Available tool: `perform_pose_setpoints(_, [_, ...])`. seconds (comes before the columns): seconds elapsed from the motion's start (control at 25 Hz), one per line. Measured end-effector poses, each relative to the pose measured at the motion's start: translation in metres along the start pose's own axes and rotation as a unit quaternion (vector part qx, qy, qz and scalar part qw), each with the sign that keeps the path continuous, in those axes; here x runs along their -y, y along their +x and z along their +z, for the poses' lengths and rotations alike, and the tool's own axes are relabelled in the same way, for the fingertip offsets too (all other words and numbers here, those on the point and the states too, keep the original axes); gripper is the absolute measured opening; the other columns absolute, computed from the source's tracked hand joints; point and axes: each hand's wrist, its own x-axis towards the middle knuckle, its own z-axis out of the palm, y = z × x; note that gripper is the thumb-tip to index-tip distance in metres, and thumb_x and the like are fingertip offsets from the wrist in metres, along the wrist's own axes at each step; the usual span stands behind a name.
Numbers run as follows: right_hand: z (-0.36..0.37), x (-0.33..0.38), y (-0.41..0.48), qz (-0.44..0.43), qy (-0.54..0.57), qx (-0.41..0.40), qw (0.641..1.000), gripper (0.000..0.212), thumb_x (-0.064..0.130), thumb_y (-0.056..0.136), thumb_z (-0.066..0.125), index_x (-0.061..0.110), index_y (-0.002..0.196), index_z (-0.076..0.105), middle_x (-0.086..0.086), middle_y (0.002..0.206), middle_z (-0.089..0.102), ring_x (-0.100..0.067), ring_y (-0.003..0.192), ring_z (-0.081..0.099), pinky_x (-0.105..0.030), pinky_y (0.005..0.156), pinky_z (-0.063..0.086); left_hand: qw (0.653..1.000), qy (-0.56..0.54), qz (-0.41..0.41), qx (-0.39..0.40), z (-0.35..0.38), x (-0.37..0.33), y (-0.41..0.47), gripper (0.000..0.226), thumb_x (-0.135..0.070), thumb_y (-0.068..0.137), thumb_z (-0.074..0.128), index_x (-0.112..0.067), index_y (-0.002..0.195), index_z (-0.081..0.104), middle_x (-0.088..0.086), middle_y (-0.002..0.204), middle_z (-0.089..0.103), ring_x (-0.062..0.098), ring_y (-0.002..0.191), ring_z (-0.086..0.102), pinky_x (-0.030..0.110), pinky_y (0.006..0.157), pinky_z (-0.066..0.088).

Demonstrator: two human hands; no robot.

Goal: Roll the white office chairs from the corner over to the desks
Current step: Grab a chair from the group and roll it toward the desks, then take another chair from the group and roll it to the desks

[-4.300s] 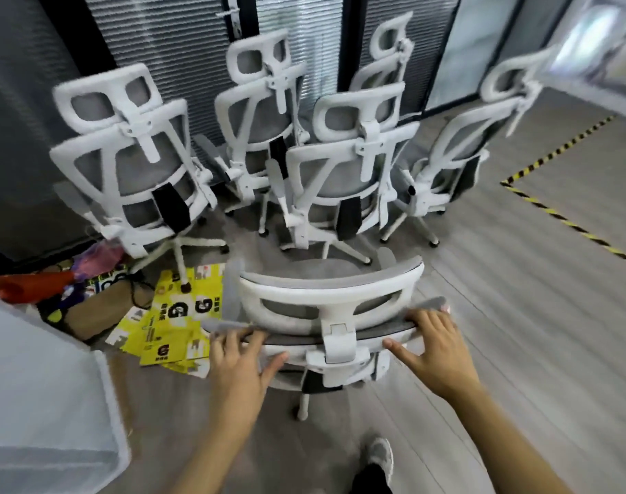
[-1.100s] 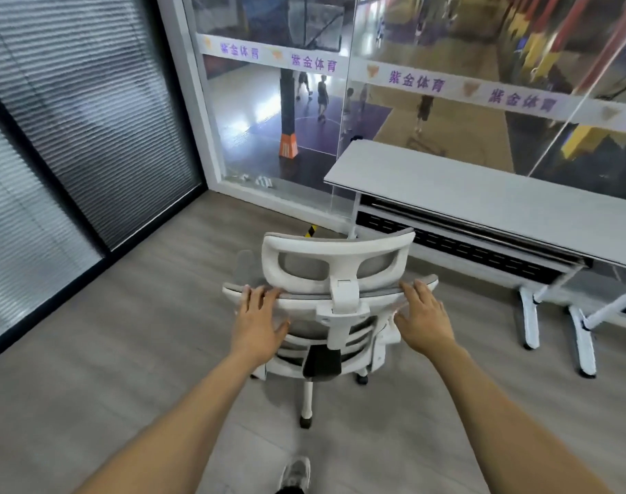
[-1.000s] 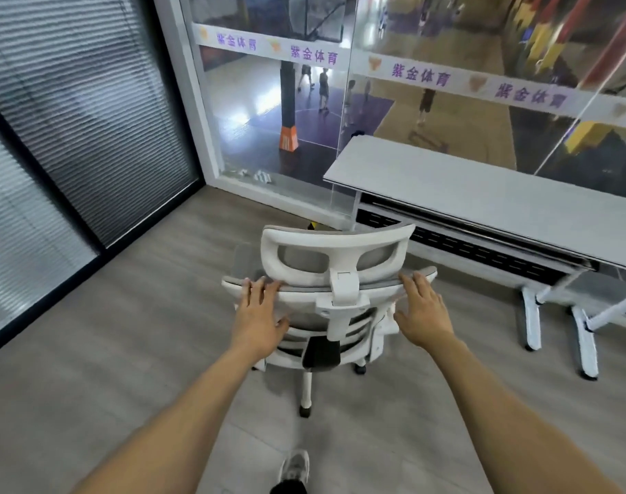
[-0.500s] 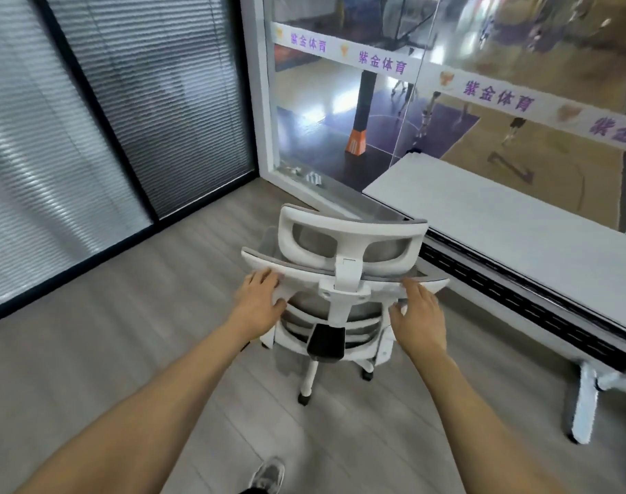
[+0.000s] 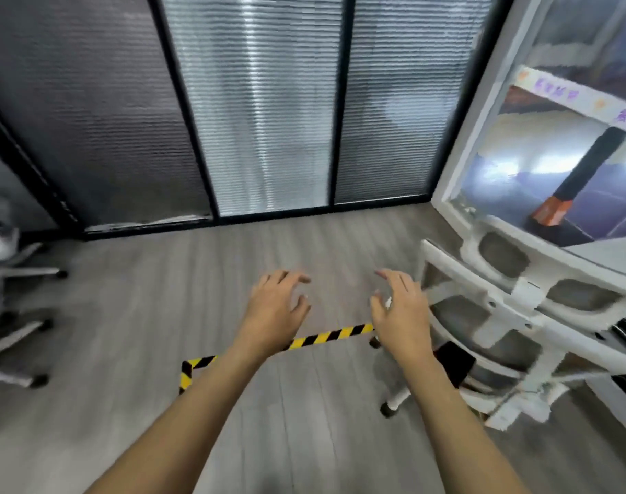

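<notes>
The white office chair [image 5: 507, 315] with grey mesh back stands at the right, its back toward me, beside the corner of the white desk [image 5: 611, 258]. My left hand [image 5: 274, 311] and my right hand [image 5: 402, 315] hover in the air over the floor, left of the chair, fingers loosely spread and holding nothing. My right hand is close to the chair's left edge without touching it. At the far left edge, the wheeled bases of other white chairs [image 5: 15, 308] show partly.
Dark glass partitions with blinds [image 5: 254, 112] close off the far side. A white-framed window [image 5: 568, 144] fills the upper right. Yellow-black hazard tape [image 5: 326, 338] runs across the grey wood floor [image 5: 161, 297] under my hands.
Both hands have let go of the chair's back. My view has swung left, so the chair and desk now sit at the right edge and the corner chairs appear at the left.
</notes>
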Motion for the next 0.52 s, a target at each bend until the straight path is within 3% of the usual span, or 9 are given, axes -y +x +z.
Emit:
perform_pose_setpoints(0.2, [0.113,0.194,-0.019,-0.089,0.078,0.052,0.992,0.036,0.023,0.089,0.053,0.019,0.123,0.062,0.002,0.12,0.062,-0.019,0.109,0.055,-0.027,0.096,0.036,0.992,0.034,-0.081,-0.092,-0.14,0.137,-0.082,0.036,-0.037,0.088,0.044,-0.025,0.117,0.063,-0.004,0.118,0.06,0.024,0.109,0.052,0.036,0.095,0.039])
perform_pose_setpoints(0.28, [0.162,0.273,-0.036,-0.112,0.114,0.082,0.984,0.034,0.021,0.092,0.055,0.021,0.125,0.06,0.003,0.12,0.061,-0.017,0.111,0.054,-0.031,0.1,0.04,0.986,0.057,-0.105,-0.119,-0.195,0.195,-0.117,0.029,-0.033,0.092,0.049,-0.026,0.116,0.063,-0.004,0.117,0.06,0.023,0.106,0.051,0.034,0.09,0.036])
perform_pose_setpoints(0.52, [0.301,0.49,-0.084,-0.157,0.206,0.171,0.951,0.031,0.021,0.093,0.057,0.027,0.123,0.061,0.009,0.116,0.057,-0.016,0.11,0.056,-0.044,0.099,0.046,0.963,0.096,-0.178,-0.177,-0.344,0.356,-0.222,0.023,-0.034,0.095,0.05,-0.031,0.116,0.059,-0.011,0.118,0.057,0.018,0.11,0.048,0.036,0.097,0.039])
